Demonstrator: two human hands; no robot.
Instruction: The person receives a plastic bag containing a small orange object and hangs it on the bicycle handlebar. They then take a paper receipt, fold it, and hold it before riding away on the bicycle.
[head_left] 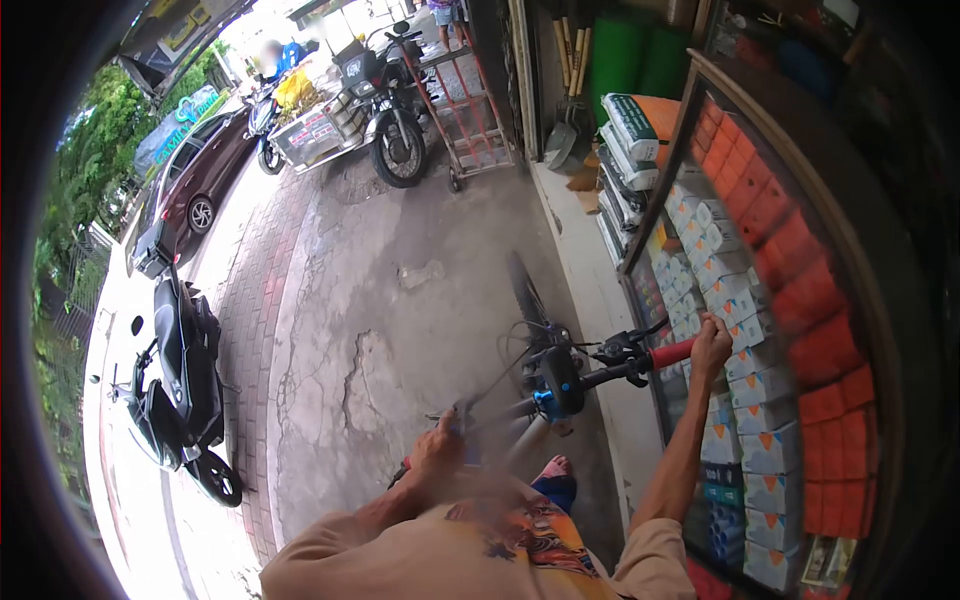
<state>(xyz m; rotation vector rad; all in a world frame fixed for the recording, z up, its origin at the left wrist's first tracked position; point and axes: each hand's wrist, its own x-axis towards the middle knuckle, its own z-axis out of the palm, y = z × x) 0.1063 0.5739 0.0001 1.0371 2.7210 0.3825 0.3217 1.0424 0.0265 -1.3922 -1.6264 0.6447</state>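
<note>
A bicycle stands in front of me, its front wheel pointing away along the pavement. My right hand is closed around the outer end of the red handlebar grip. On the other side, my left hand is wrapped over the left end of the handlebar, where a little red shows beside it; most of that grip is hidden. A dark box-like pouch or device sits at the middle of the bar, with cables looping ahead of it. Below the bar a foot in a sandal shows.
A glass display case full of boxes stands close on my right, with stacked sacks beyond it. Ahead are a red hand truck and a motorcycle. A black scooter and a maroon car are at left.
</note>
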